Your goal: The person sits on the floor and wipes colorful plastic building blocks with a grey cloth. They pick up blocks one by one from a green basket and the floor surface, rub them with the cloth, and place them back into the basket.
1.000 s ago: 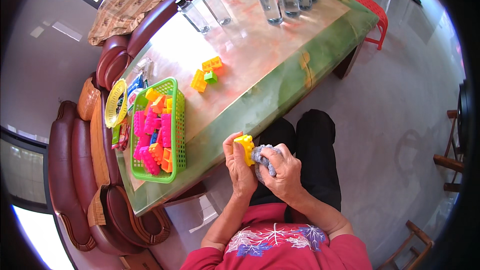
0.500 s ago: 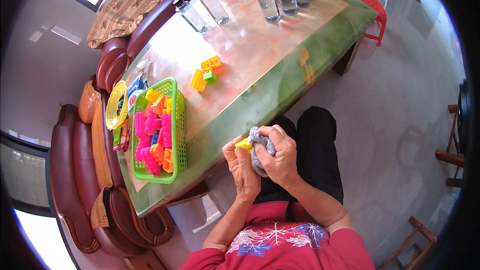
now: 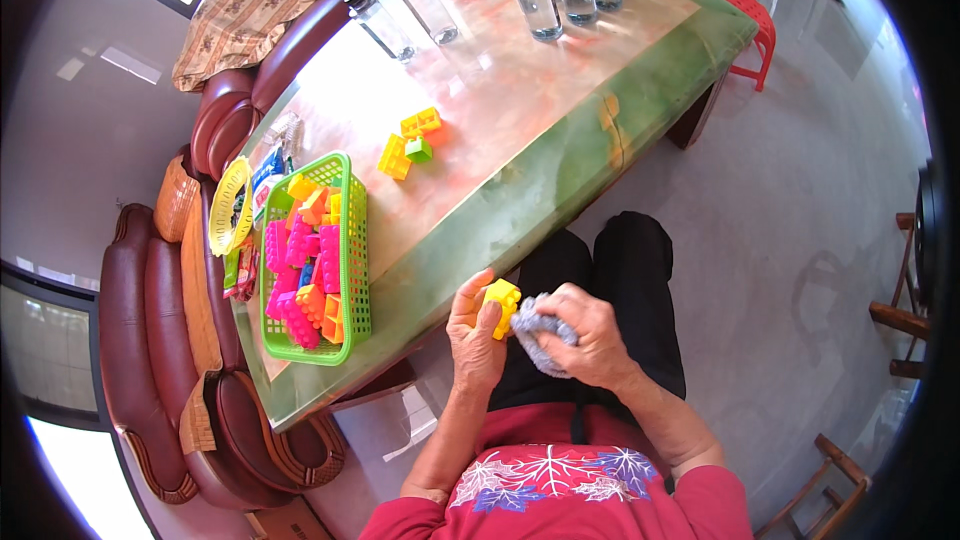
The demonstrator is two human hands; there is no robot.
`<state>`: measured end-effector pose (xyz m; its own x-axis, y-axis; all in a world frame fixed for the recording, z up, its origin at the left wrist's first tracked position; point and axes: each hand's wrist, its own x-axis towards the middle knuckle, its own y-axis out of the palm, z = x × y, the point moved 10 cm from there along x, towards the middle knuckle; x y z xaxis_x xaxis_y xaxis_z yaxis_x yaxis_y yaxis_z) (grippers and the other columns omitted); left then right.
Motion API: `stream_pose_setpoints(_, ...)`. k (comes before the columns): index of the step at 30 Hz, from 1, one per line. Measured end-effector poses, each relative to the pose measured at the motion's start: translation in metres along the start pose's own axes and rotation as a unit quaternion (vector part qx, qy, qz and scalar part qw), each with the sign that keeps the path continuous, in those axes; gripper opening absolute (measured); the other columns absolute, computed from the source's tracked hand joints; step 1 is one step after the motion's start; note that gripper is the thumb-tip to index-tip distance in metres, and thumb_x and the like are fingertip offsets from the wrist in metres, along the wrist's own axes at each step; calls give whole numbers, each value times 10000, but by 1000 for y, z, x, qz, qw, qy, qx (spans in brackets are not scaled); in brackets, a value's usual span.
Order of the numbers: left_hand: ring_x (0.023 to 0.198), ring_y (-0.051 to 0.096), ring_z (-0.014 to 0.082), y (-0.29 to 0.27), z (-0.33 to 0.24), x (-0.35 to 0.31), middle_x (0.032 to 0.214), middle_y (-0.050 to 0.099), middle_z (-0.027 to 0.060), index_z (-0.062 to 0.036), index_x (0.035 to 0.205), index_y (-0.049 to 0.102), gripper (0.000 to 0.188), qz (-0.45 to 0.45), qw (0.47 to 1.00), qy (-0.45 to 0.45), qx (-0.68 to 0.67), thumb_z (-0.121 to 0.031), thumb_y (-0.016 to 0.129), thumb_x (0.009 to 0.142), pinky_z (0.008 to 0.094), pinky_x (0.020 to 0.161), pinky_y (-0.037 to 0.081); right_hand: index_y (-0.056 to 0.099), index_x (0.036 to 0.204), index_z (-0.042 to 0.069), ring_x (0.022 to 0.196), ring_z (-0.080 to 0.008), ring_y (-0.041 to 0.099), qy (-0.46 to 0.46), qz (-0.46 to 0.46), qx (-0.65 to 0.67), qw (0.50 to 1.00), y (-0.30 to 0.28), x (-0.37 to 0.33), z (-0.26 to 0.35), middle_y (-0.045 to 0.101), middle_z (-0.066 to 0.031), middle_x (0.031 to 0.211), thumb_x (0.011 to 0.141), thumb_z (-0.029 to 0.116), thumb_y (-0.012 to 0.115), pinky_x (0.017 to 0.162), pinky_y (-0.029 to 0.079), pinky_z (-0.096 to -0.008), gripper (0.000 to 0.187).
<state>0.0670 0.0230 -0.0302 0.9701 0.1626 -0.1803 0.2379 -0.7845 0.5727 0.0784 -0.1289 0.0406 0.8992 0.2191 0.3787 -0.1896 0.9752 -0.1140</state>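
Observation:
A yellow toy building block (image 3: 503,302) is pinched between the thumb and fingers of my left hand (image 3: 475,340), above my lap. My right hand (image 3: 592,338) grips a bunched grey cloth (image 3: 548,336), whose edge is right beside the block. On the table to the left stands a green plastic basket (image 3: 357,270) full of pink, orange, yellow and blue blocks (image 3: 303,250). Past it, several yellow and orange blocks (image 3: 396,156) lie grouped with one green block (image 3: 418,150) on the tabletop.
The marbled table (image 3: 440,270) has a green border. Several clear bottles with black caps (image 3: 535,0) stand at its far side. A yellow basket (image 3: 232,208) and small packets sit beyond the green basket. A brown sofa (image 3: 150,340) and red stool (image 3: 752,25) flank the table.
My right hand has drawn the grey cloth rightward and slightly down, off the yellow block. More of the block now shows in my left hand.

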Motion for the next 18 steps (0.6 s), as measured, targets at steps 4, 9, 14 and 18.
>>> stream_pose_setpoints(4, 959, 572, 160, 15, -9, -2, 1076, 577, 74, -46, 963, 537, 175, 118, 991, 54, 14, -107, 664, 860, 250, 801, 481, 602, 959, 30, 720, -258, 605, -30, -41, 7, 999, -12, 16, 23, 581, -125, 827, 711, 33, 678, 651, 493, -321, 259)
stream_pose_setpoints(9, 970, 538, 135, 22, -15, -11, 1057, 532, 54, -32, 912, 543, 144, 149, 985, 69, 43, -94, 663, 860, 256, 813, 465, 619, 949, 5, 775, -265, 625, 114, 35, 132, 984, 12, 27, -5, 613, -150, 847, 747, 88, 640, 700, 489, -333, 219)
stream_pose_setpoints(14, 947, 540, 135, 19, -9, -12, 1049, 526, 42, -34, 972, 583, 140, 160, 984, 46, 66, -132, 634, 886, 272, 822, 464, 614, 957, -14, 727, -26, 537, 248, 24, 209, 946, 19, 22, -40, 607, 11, 791, 857, 52, 559, 647, 463, -197, 132)
stream_pose_setpoints(18, 967, 578, 167, 9, 3, -6, 1066, 564, 35, -53, 980, 580, 198, 24, 996, 7, -84, -246, 558, 944, 310, 834, 492, 608, 967, -22, 718, -44, 568, 244, -38, 238, 939, 26, 3, -58, 636, -18, 777, 870, 66, 564, 638, 483, -220, 138)
